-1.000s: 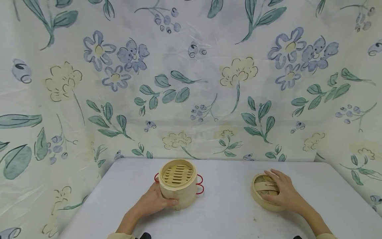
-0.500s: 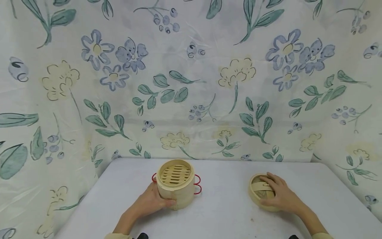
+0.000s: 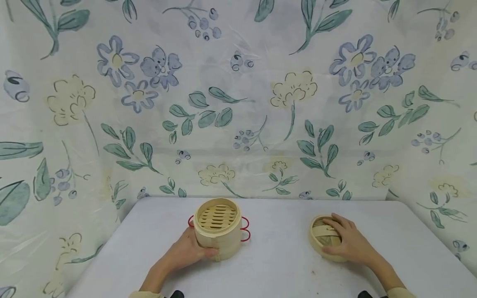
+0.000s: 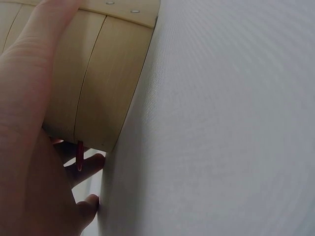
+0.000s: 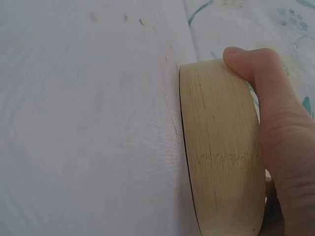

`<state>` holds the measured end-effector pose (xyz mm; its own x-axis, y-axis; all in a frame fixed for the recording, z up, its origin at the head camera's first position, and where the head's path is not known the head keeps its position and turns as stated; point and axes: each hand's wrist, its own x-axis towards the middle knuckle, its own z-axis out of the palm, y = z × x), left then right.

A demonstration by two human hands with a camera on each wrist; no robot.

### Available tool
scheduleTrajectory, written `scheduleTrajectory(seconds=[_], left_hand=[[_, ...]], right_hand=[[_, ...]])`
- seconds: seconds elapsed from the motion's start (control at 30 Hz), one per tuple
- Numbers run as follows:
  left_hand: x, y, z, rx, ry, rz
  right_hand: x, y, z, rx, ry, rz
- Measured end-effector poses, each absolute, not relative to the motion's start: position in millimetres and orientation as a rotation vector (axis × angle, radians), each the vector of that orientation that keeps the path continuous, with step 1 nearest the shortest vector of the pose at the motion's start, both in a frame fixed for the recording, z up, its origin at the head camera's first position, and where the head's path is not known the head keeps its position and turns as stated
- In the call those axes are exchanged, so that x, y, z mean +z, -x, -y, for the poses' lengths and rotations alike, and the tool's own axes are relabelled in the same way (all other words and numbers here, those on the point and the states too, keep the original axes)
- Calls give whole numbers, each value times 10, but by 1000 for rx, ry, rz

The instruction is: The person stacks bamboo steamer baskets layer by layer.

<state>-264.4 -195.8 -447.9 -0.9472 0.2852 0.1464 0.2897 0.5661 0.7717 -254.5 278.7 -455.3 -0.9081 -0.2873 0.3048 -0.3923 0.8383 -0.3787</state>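
A round bamboo steamer (image 3: 223,246) with stacked tiers and red side loops stands on the table, its slotted top tier facing up. My left hand (image 3: 186,249) holds it from the left, thumb across the front wall; the other fingers are mostly behind it. In the left wrist view, the steamer wall (image 4: 106,88) meets the table, and a red loop hangs by the fingers. To the right lies a bamboo steamer lid (image 3: 316,244) with a strap across its top. My right hand (image 3: 352,244) grips it from above, with the thumb (image 5: 246,59) over the rim in the right wrist view.
The white table (image 3: 275,248) stretches between the steamer and the lid, with a few small dark specks near the front. A floral cloth (image 3: 238,103) hangs behind it and along the sides.
The head view has drifted slightly, so everything sits a little further left. The right fingers have settled slightly further over the lid. The left hand keeps its hold on the steamer.
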Motion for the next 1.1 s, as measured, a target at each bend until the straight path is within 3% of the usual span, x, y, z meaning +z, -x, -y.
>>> scheduleTrajectory(seconds=[1.1], left_hand=[[-4471, 2620, 1958, -1350, 516, 2772]], right_hand=[[-4375, 2633, -2516, 645, -423, 2832]])
